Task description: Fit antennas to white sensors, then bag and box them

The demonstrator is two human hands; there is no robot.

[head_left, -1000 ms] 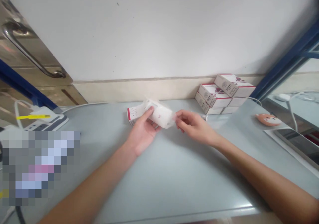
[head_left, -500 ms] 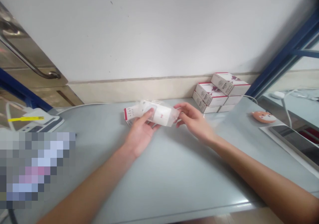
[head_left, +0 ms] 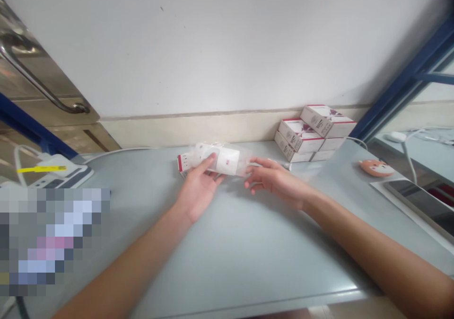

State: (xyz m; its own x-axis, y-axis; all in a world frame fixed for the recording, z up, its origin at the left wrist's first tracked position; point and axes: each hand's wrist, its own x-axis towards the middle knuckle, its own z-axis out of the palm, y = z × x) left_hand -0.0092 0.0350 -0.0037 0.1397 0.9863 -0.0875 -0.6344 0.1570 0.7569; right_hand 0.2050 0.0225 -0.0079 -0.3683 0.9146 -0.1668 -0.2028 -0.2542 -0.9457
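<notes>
Left hand (head_left: 196, 191) clamped around it, thumb on top and fingers curled underneath: that's the smooth white plastic device in a clear plastic bag (head_left: 227, 162), a small red mark on its face, up near the back of the table and in front of the wall. Just across, the right hand (head_left: 275, 179) has its fingers loosely bent at the bag's clear right end; whether they pinch the film, I can't tell from where I stand.

Now the sweep from the left! Far side, a shiny steel door handle (head_left: 42, 80). Below it sits a white and grey power strip (head_left: 67, 173) with a yellow tag (head_left: 42, 169) across its lead, and nearer us a pixelated patch hides whatever lies there. A thin white cable (head_left: 120, 152) runs along the back of the smooth grey tabletop (head_left: 220, 262). Next, partly tucked behind the left hand and the bag, a white carton with a red edge (head_left: 183, 162).

Past the right hand, a stack of white, red-edged cartons (head_left: 315, 137) stands close to the wall. Further right, a rounded orange and white animal-faced object (head_left: 376, 167), and near it a dark flat slab (head_left: 418, 203) lying over something white and flat.
</notes>
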